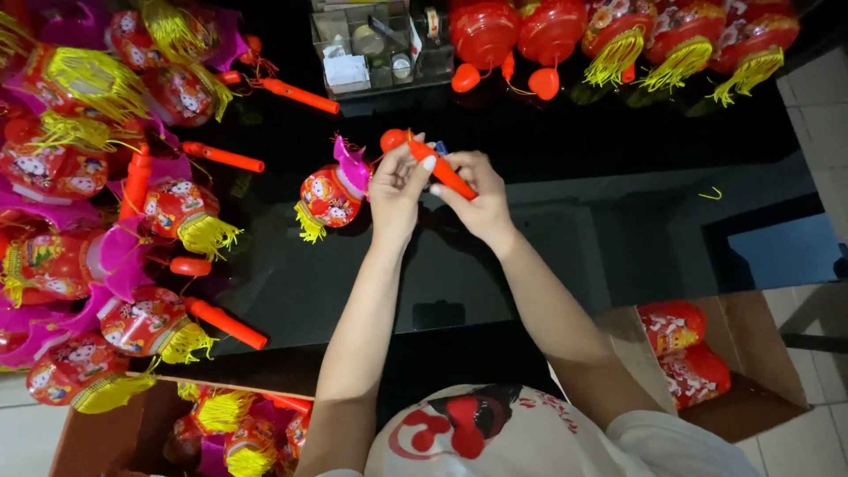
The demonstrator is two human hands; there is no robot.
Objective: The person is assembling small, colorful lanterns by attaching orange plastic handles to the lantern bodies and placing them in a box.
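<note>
Both hands, the left hand (pixel 395 185) and right hand (pixel 473 190), close their grip on one orange plastic handle (pixel 439 168) held over the middle of the black bench (pixel 565 238), a small red lantern (pixel 329 196) with pink frill and yellow tassel hanging from its far end just left of the left hand. Finished lanterns lie heaped at the left (pixel 79 221) and in a row along the far edge (pixel 618 35), beside a clear organiser box (pixel 371 44). Two cardboard boxes hold more lanterns, one at lower left (pixel 106 433) and one at lower right (pixel 751 353), on a pale tiled floor (pixel 821 115).
</note>
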